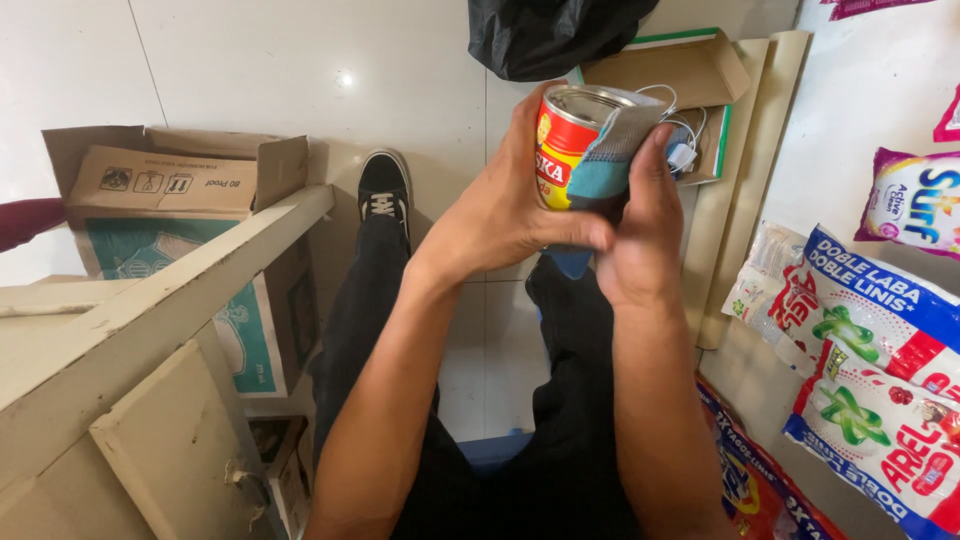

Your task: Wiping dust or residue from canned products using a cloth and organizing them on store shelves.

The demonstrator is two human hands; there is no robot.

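Observation:
My left hand (500,205) grips a red and yellow tin can (562,140) from the left side, holding it up above my legs. A grey and blue cloth (615,155) is pressed against the can's right side by my right hand (640,230). The can's silver top rim faces up and away. Both forearms reach up from the bottom of the view. My thumb crosses under the cloth.
A cream wooden shelf frame (150,330) stands at left, with cardboard boxes (180,180) behind it. Detergent packets (860,350) hang on the right wall. An open box with a white cable (690,90) and a black bag (550,35) lie on the tiled floor ahead.

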